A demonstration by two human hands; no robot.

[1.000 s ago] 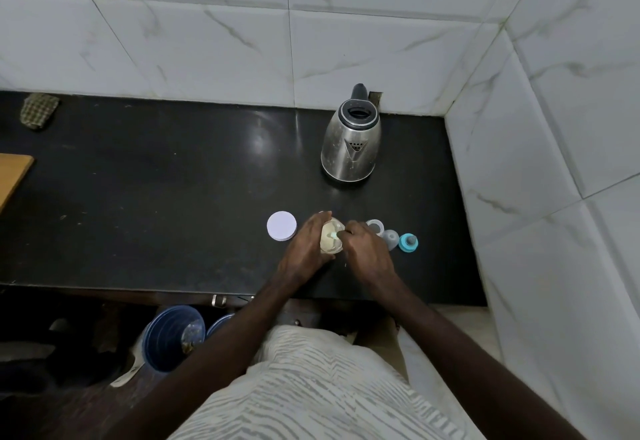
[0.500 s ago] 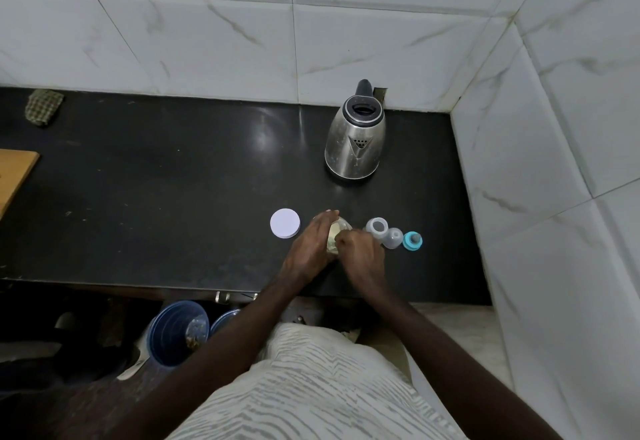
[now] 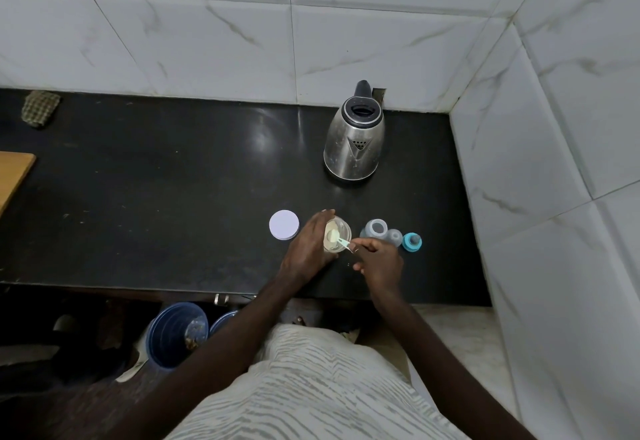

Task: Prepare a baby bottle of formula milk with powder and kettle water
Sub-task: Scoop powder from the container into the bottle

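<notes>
Now pulled back right of powder jar (image 3: pixel 337 238): right hand (image 3: pixel 379 261), fingers pinching handle of small scoop (image 3: pixel 337 238), heaped scoop showing over jar mouth. Left hand (image 3: pixel 306 249) wrapping open jar on its left side, fingers curled round it. Sitting on black counter (image 3: pixel 156 197): white lid (image 3: pixel 284 225) just left, baby bottle (image 3: pixel 375 229), clear cap (image 3: pixel 394 237) and blue teat ring (image 3: pixel 412 242) just right. Standing far behind, near wall: steel kettle (image 3: pixel 354 143).

Open powder jar (image 3: pixel 337 238) holds a heaped scoop (image 3: pixel 333 235); open bottle (image 3: pixel 376 229) just right; steel kettle (image 3: pixel 354 141) upright behind
</notes>
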